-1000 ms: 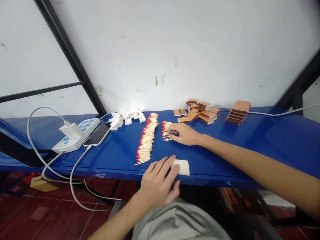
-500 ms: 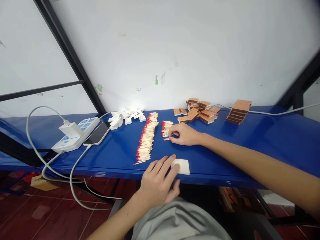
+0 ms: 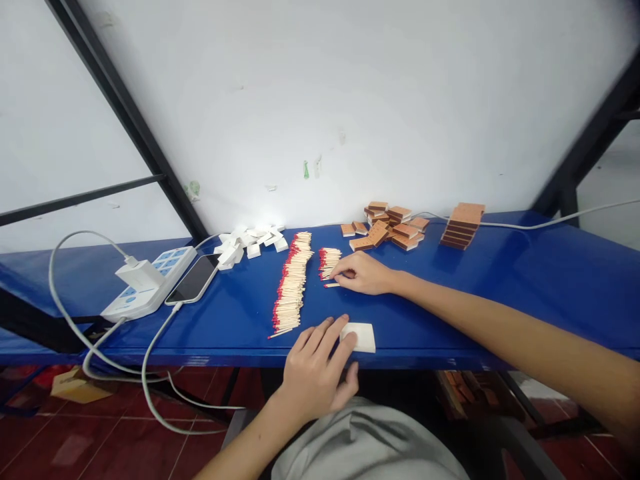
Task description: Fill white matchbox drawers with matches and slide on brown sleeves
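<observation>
My right hand (image 3: 367, 273) is at the near end of a short row of red-tipped matches (image 3: 329, 259), thumb and forefinger drawn together in a pinch. One loose match (image 3: 331, 285) lies just below the row, its plain end at the thumb; what the fingertips hold is hidden. Near the table's front edge, my left hand (image 3: 317, 370) is open with fingers stretched out, touching the left side of a white rectangular piece (image 3: 364, 337), perhaps a matchbox tray. A longer row of matches (image 3: 291, 287) lies to the left, most heads pointing left.
White trays (image 3: 250, 240) are heaped at the back left. Brown matchbox covers (image 3: 387, 227) form a loose pile at the back, with a leaning stack of boxes (image 3: 463, 225) farther right. A phone (image 3: 194, 279), a power strip (image 3: 145, 287) and cables occupy the left side.
The view has shifted slightly. My right fingertips have shifted a little at the short row, and more of the loose match's stick shows. My left hand stays on the white piece.
</observation>
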Tool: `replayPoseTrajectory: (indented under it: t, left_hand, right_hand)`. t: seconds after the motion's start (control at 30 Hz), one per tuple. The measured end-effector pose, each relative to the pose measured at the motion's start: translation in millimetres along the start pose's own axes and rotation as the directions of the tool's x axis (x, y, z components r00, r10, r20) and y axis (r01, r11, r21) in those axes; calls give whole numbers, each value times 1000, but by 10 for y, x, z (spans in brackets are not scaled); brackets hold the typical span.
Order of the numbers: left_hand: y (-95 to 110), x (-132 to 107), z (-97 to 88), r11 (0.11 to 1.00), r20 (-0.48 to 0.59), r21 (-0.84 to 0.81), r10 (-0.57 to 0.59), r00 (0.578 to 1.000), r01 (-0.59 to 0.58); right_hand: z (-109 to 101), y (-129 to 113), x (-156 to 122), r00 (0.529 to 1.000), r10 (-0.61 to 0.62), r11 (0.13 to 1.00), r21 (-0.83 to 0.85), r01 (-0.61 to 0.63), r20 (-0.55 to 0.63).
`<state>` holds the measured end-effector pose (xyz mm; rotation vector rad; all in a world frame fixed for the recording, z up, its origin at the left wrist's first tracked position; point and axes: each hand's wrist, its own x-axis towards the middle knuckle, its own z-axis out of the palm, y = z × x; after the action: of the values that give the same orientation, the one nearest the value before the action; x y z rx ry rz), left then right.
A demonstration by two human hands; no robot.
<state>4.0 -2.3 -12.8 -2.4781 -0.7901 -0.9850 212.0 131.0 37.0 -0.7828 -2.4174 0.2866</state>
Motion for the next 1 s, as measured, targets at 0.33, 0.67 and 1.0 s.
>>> replayPoseTrajectory:
  t: [0.33,0.67,1.0]
  left_hand:
    - [7,-4,-4,1000,-18,-17,-11,1000,11]
    - [5,-30,53,1000,-34,9,-3,999,3]
    - [29,-47,46,1000,-45,28,0,999,2]
  right_hand:
    - [8,-21,-2,1000,15,1000,-8,-15,-10]
    - [13,-43,-18,1000,-1,1000,-18,1,24]
    - [23,-54,-43,999,33,998,-62,-33,3]
